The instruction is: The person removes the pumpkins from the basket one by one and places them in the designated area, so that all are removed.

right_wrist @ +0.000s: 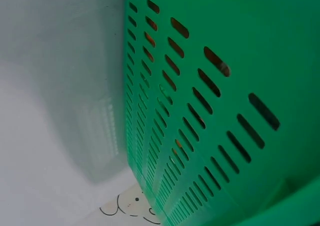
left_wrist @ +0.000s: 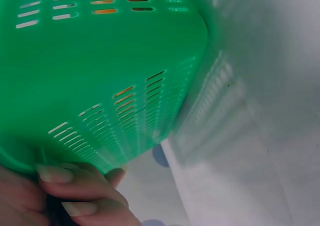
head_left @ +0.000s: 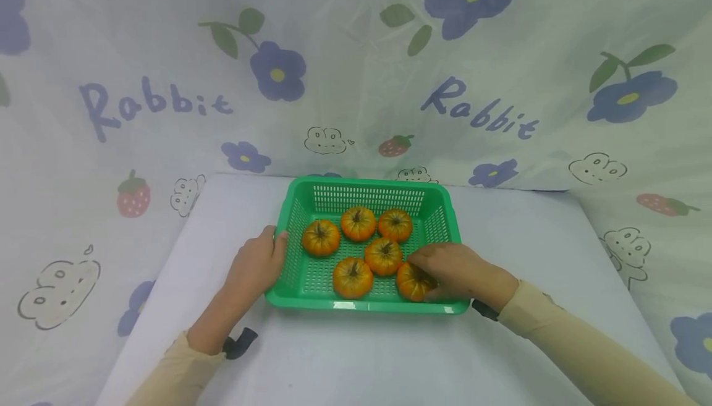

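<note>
A green plastic basket (head_left: 356, 306) with slotted walls stands on the white table, holding several small orange pumpkins, among them a left one (head_left: 321, 238) and a front one (head_left: 353, 278). My left hand (head_left: 257, 261) grips the basket's left rim. In the left wrist view its fingers (left_wrist: 82, 186) curl at the rim, outside the slotted wall. Over the basket's front right corner reaches my right hand (head_left: 453, 270), its fingers and thumb around the front right pumpkin (head_left: 413, 282). The right wrist view shows the basket's outer wall (right_wrist: 190, 110), which hides that hand.
White cloth covers the table (head_left: 345, 356). Behind it hangs a pale curtain (head_left: 345, 72) printed with flowers, strawberries and the word Rabbit. A dark strap (head_left: 239, 343) sits at the left wrist, another (head_left: 485, 309) at the right.
</note>
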`<state>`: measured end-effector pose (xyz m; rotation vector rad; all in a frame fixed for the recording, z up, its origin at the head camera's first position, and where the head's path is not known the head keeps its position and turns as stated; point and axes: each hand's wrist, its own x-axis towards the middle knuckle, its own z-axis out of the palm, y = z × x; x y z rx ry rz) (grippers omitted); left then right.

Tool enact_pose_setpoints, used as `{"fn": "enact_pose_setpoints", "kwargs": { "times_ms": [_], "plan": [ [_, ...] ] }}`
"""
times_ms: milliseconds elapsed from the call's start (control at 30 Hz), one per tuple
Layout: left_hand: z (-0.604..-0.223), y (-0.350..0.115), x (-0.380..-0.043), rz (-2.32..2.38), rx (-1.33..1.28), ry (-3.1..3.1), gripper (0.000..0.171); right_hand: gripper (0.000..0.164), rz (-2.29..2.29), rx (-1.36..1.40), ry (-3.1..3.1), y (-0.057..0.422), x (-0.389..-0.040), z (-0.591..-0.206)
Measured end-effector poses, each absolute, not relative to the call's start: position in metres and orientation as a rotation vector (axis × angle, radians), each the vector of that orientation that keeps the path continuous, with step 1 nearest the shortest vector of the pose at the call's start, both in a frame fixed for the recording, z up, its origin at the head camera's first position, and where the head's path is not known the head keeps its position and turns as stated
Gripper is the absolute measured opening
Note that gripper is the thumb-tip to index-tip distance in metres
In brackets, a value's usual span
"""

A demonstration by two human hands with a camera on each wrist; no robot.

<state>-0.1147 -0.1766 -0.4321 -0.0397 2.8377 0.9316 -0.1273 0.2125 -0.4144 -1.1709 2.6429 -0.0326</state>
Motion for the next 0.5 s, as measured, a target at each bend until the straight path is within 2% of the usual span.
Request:
{"fn": "enact_pose_setpoints", "kwargs": {
  "times_ms": [500],
  "plan": [
    [-0.431,-0.1772,-0.1151,0.961,-0.076,2.749,0.051,0.055,-0.022,-1.145,2.651,0.2114,-0.1282,-0.4191]
  ]
}}
